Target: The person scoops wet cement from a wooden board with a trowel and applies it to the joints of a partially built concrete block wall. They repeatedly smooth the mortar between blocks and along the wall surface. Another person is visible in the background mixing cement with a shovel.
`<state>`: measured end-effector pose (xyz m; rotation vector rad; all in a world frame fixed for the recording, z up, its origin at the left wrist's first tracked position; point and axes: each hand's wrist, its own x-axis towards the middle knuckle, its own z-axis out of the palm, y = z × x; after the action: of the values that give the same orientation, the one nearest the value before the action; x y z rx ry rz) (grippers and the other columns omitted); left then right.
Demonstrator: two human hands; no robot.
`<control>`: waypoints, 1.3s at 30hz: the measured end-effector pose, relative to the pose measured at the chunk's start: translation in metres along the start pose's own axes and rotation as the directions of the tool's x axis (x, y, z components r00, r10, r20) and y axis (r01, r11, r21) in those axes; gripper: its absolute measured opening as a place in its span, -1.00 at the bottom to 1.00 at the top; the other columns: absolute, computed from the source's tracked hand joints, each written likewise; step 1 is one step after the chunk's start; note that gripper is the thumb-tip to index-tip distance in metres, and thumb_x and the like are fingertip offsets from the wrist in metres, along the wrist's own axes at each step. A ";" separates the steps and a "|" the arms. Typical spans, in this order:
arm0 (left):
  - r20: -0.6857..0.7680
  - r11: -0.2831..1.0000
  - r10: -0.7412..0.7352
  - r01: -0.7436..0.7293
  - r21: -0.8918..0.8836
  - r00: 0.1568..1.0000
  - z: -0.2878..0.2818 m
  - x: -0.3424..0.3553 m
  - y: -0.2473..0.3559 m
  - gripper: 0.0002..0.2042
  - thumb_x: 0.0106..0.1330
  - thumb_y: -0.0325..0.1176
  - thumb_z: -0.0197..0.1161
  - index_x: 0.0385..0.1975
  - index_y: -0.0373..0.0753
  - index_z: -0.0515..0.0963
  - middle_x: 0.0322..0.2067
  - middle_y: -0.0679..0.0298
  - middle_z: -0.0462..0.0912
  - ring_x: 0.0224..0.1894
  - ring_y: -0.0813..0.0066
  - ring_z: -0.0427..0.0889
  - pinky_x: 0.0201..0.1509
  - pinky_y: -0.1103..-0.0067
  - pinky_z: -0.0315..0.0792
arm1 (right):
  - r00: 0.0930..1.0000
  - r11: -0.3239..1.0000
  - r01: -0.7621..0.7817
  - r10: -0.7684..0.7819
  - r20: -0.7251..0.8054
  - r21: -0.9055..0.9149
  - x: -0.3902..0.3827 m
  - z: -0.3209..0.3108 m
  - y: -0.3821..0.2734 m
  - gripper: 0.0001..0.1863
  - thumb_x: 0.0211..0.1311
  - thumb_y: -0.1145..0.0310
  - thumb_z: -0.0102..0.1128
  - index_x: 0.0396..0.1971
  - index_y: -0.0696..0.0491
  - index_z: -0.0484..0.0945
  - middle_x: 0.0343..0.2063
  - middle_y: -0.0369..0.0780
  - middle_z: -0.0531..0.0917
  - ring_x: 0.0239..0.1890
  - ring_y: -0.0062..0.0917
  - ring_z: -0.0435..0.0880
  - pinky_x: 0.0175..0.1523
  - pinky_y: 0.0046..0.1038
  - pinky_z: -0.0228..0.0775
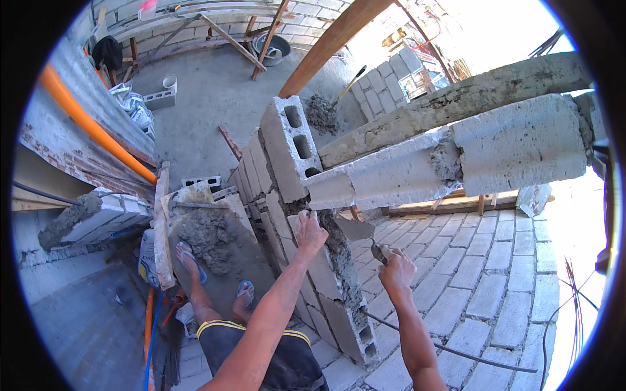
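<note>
My right hand (396, 270) is wrapped round the handle of a trowel (354, 228), whose grey blade reaches left toward the top of a block wall (330, 274). Wet mortar (345, 260) runs along that wall top. My left hand (312, 232) is closed at the wall's edge, close below a hollow concrete block (282, 146) with open cores. What its fingers hold, if anything, is hidden. A ridged concrete beam (385, 173) meets the wall beside that block.
My feet in flip-flops stand by a mortar heap (215, 238) on a board at the left. A thin steel rod (456, 354) sticks out from the wall. Behind are a wooden post (326, 49), a shovel (352, 81) in more mortar, and a round tub (272, 49). An orange pipe (98, 124) slants at the left.
</note>
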<state>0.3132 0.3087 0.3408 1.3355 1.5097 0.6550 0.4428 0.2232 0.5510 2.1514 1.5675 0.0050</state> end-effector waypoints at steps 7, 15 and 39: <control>-0.016 0.993 0.073 -0.071 0.096 0.997 0.008 0.005 -0.005 -0.41 -0.06 -0.45 0.14 0.10 -0.44 0.38 0.24 -0.21 0.14 0.27 -0.20 0.17 0.32 0.18 0.16 | 0.995 0.993 0.096 -0.096 -0.001 -0.071 0.039 0.028 -0.007 -0.49 -0.04 0.35 0.25 0.02 -0.26 0.53 -0.27 -0.27 0.60 -0.15 -0.32 0.62 -0.16 -0.28 0.46; -0.142 0.980 0.114 -0.135 -0.144 0.983 -0.002 -0.010 -0.017 -0.47 -0.07 -0.48 0.19 0.02 -0.46 0.43 0.11 -0.20 0.37 0.19 -0.05 0.35 0.28 0.31 0.24 | 0.988 0.996 -0.050 0.039 0.146 0.072 -0.038 -0.018 0.041 -0.47 -0.10 0.34 0.28 0.00 -0.30 0.55 -0.33 -0.21 0.61 -0.21 -0.30 0.64 -0.16 -0.26 0.47; -0.241 0.998 -0.015 0.001 -0.055 0.970 0.015 -0.020 -0.006 -0.58 0.10 -0.44 0.18 0.03 -0.28 0.50 0.13 0.01 0.41 0.18 0.00 0.35 0.22 0.21 0.26 | 0.975 0.973 0.221 -0.222 -0.009 -0.065 0.046 -0.017 -0.027 -0.61 0.00 0.45 0.14 -0.11 -0.19 0.56 -0.23 -0.24 0.61 -0.15 -0.32 0.64 -0.15 -0.30 0.50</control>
<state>0.3220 0.2852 0.3361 1.2419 1.6773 0.8732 0.4301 0.2770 0.5441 1.9216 1.7847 0.0000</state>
